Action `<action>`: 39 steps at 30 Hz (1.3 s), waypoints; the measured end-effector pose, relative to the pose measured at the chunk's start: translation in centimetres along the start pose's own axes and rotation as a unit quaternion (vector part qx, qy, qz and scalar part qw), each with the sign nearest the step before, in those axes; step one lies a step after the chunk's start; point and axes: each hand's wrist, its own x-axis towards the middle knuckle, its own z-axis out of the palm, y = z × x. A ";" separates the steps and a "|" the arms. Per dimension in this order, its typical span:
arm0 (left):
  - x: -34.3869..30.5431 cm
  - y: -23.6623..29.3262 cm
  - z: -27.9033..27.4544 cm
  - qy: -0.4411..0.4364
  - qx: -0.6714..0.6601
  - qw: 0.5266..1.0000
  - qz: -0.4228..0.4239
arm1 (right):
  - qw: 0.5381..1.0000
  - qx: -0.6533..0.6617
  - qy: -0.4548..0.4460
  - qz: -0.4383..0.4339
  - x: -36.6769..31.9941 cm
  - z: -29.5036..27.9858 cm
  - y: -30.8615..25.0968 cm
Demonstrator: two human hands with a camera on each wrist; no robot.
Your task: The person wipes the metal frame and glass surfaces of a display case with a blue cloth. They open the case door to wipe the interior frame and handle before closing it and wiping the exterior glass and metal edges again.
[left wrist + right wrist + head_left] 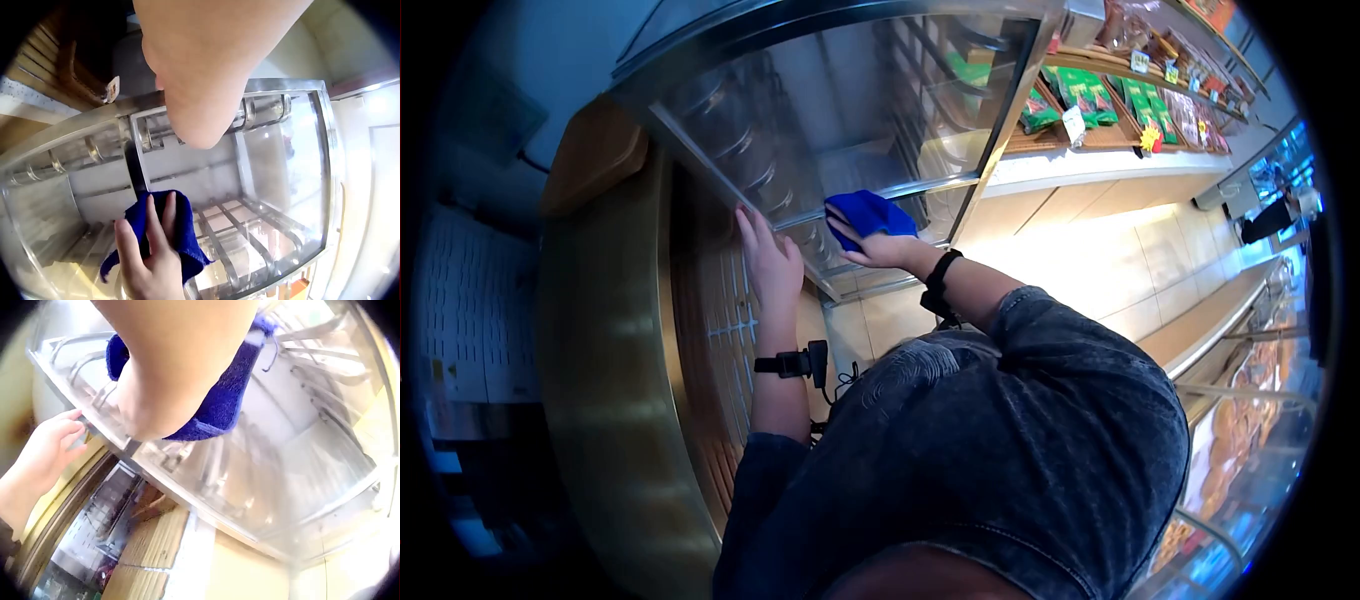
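A blue cloth (878,210) lies against the crossbar and clear panel of a metal-framed cabinet (948,184). My right hand (882,250) presses it there; in the left wrist view its fingers (154,219) stretch out over the cloth. To the left, my left hand (775,268) is at the side edge of the cabinet frame, fingers extended, holding nothing. The right wrist view shows that left hand (47,450) with its fingertips right at the frame. Curved metal rack supports show behind the clear panels.
A brass-coloured counter side (615,330) with a wooden block (595,150) on top stands at the left. Shelves of green packets (1080,92) run along the back right. A display of baked goods (1235,430) is at the right, and a person (1270,215) stands farther off.
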 end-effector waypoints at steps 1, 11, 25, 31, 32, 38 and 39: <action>-0.1 -0.3 0.6 -0.005 0.001 1.000 0.006 | 1.000 0.016 0.014 0.003 -1.2 1.3 0.5; -2.3 0.8 3.3 -0.061 -0.061 0.988 -0.131 | 0.886 -0.174 0.425 0.066 -0.5 -14.6 10.0; -3.3 8.5 9.2 0.028 -0.091 0.989 -0.110 | 0.795 0.196 0.522 0.238 -5.2 -9.9 17.8; -3.6 9.4 11.2 -0.041 -0.079 0.987 -0.137 | 0.820 0.293 0.384 0.307 -12.4 3.4 17.2; -3.9 9.2 11.5 -0.044 -0.071 0.984 -0.156 | 0.820 0.319 0.349 0.324 -13.5 4.3 17.0; -3.8 11.1 13.7 -0.105 -0.075 0.972 -0.195 | 0.814 0.368 0.257 0.368 -15.5 8.0 17.0; -3.7 12.1 14.0 -0.113 -0.074 0.978 -0.160 | 0.818 0.369 0.250 0.363 -15.6 8.0 17.0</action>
